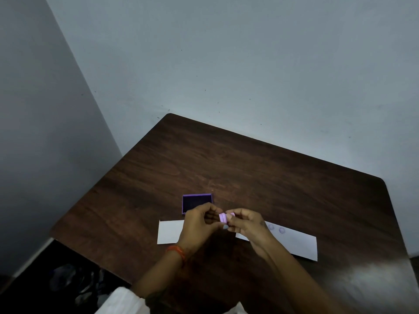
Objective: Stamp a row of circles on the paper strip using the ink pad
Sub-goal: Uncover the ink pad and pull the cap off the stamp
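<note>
A white paper strip point(301, 244) lies across the near part of the dark wooden table point(249, 168); my hands hide its middle. Two faint purple circles point(276, 229) show on its right part. An open purple ink pad point(196, 201) sits just behind the strip's left part, its dark pad showing. My left hand point(199, 225) and my right hand point(247, 225) meet above the strip, both pinching a small pink round stamp point(224, 218) held on its side between the fingertips.
The table stands in a corner against pale walls. Its left edge point(90, 193) drops to a dark floor with dim objects point(74, 284). Bare wood lies behind the ink pad and to the right of the strip.
</note>
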Tool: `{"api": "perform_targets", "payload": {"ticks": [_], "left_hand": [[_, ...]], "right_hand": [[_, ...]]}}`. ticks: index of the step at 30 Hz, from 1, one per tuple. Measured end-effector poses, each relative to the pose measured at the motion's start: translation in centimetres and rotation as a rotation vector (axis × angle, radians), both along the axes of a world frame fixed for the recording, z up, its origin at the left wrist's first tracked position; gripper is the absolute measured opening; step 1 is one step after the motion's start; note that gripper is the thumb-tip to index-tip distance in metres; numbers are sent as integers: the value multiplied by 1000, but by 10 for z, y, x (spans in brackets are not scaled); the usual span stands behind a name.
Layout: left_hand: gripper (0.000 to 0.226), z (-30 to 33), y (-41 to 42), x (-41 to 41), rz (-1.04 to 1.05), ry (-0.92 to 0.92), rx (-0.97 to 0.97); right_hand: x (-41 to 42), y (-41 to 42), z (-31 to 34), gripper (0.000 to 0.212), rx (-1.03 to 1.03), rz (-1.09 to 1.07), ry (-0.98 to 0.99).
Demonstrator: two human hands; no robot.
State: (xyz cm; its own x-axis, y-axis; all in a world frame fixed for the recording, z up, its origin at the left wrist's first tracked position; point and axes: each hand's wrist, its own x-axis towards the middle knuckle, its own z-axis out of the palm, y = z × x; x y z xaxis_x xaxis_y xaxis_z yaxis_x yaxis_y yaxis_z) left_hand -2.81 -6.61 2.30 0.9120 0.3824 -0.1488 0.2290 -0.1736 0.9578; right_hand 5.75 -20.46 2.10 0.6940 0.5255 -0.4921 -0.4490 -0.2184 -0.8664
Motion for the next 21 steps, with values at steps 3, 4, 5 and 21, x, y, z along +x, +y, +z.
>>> {"api": "perform_targets", "payload": {"ticks": [3,4,5,21], "left_hand": [[24,-4,1,0,28,24,-88],[24,-6,1,-1,49,41,-125],[24,-8,2,-1,67,57,-157],[19,-47,-7,5,-143,208,221]], "right_hand": [[3,-4,1,18,76,-31,89],[4,-5,1,18,122,-57,142],[5,-7,1,18,174,-97,212],[6,-16,6,21,539,-266,586]]}}
